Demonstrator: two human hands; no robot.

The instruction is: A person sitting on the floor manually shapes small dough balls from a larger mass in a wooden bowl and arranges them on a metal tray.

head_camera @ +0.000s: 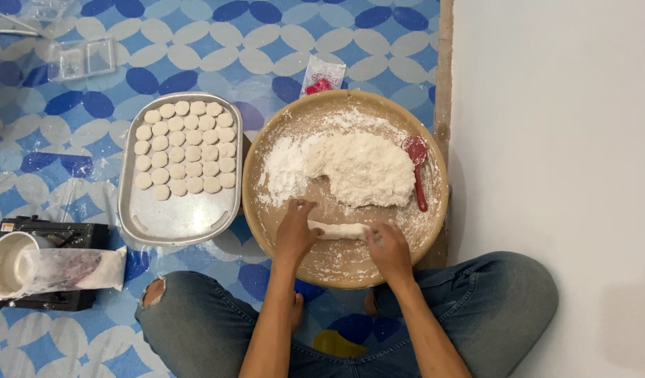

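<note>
A short white roll of dough (pixel 340 229) lies on the near part of a round wooden tray (pixel 263 210). My left hand (pixel 295 229) rests on the roll's left end and my right hand (pixel 386 246) presses on its right end. Behind the roll, a large heap of white floury dough (pixel 357 166) fills the tray's middle. A red spoon (pixel 416 166) lies at the heap's right side.
A metal tray (pixel 182 220) to the left holds several rows of round white dough discs (pixel 186 148). A white bowl with a plastic bag (pixel 49 269) sits at far left. A small packet (pixel 322 75) and clear plastic box (pixel 81 58) lie beyond. My crossed legs in jeans (pixel 490 301) frame the tray.
</note>
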